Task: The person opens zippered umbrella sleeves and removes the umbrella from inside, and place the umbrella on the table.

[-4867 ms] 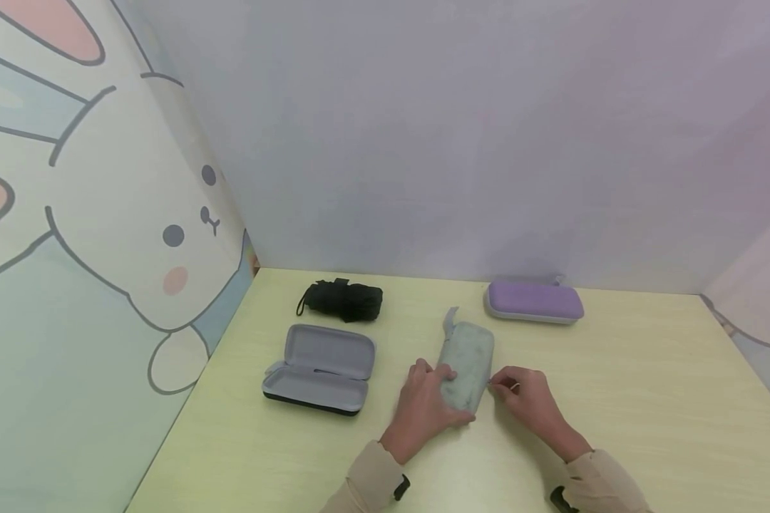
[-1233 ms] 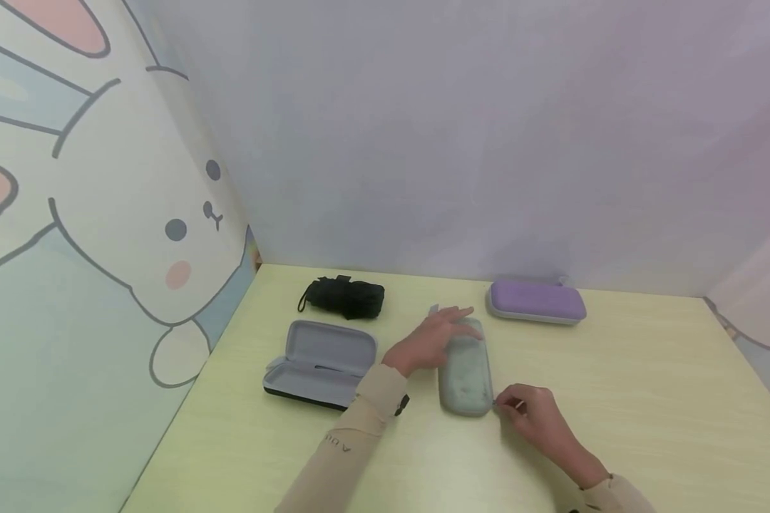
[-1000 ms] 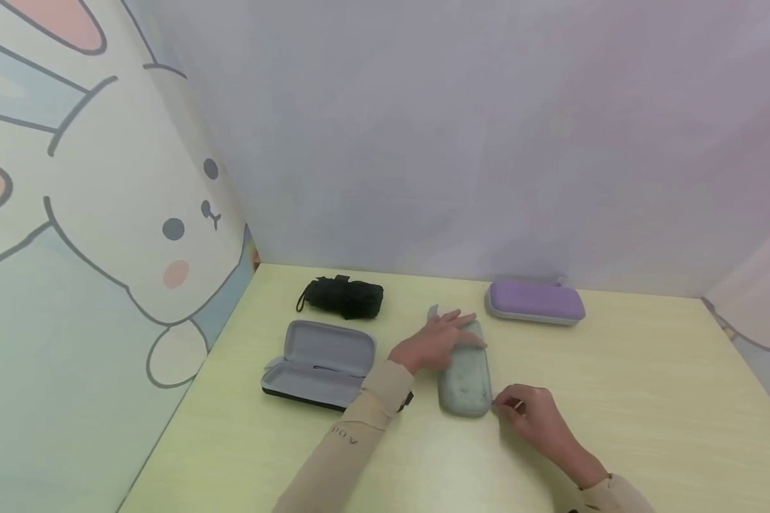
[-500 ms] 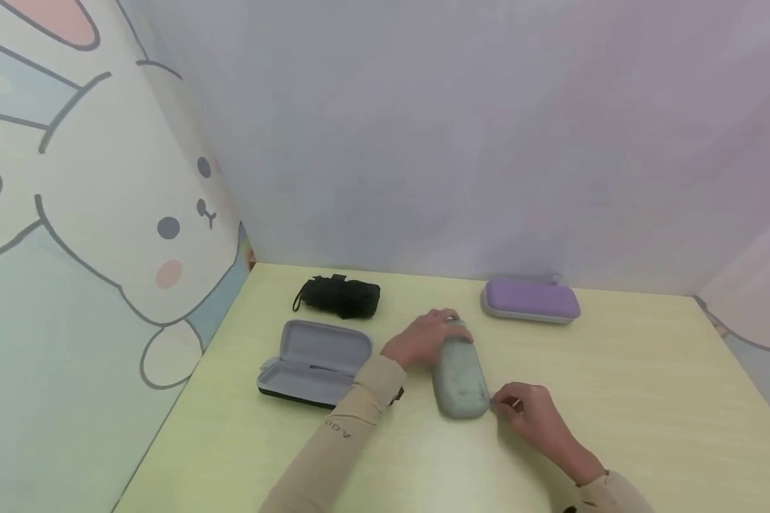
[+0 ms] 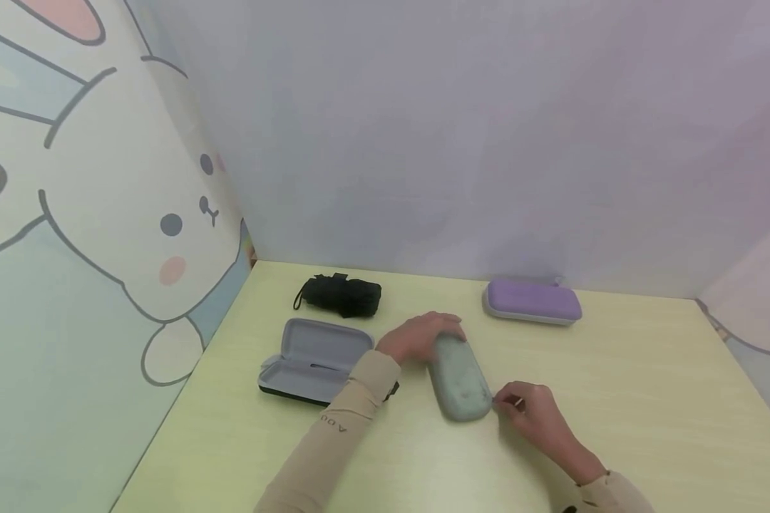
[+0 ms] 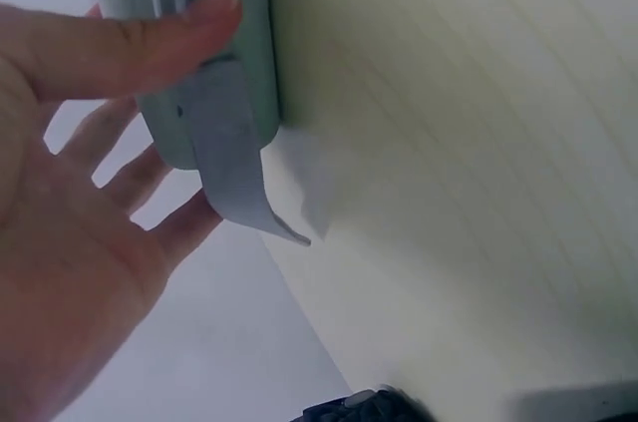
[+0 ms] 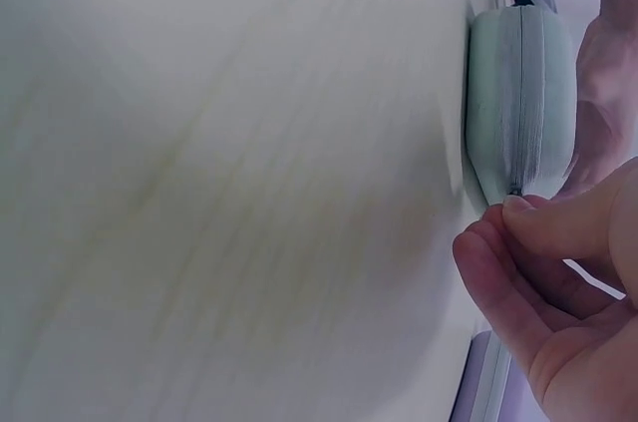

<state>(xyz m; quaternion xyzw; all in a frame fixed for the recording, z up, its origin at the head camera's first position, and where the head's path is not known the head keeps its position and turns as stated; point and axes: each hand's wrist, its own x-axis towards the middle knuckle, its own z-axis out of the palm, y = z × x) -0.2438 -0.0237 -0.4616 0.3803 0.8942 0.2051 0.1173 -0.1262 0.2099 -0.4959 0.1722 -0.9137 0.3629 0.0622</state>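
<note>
A pale green zippered glasses case (image 5: 459, 377) lies closed on the table, its near end angled toward the right. My left hand (image 5: 420, 336) grips its far end; in the left wrist view the thumb (image 6: 130, 48) presses on the zipper side beside a grey fabric strap (image 6: 227, 143), and the other fingers lie across the opposite side. At the near right corner my right hand (image 5: 531, 415) pinches the zipper pull (image 7: 515, 193) between thumb and forefinger. Most of the pull is hidden by the fingertips. The zipper line (image 7: 520, 93) runs along the case's side.
An open grey-lined case (image 5: 317, 363) lies left of my left forearm. Behind it is a folded black umbrella (image 5: 342, 296) with a wrist loop. A purple zippered case (image 5: 532, 301) sits at the back right, close to the wall (image 5: 462, 142).
My left hand has shifted from the case's near left side to its far end. The case has swung round, its near end now rightward. My right hand has moved slightly nearer, still pinching the pull.
</note>
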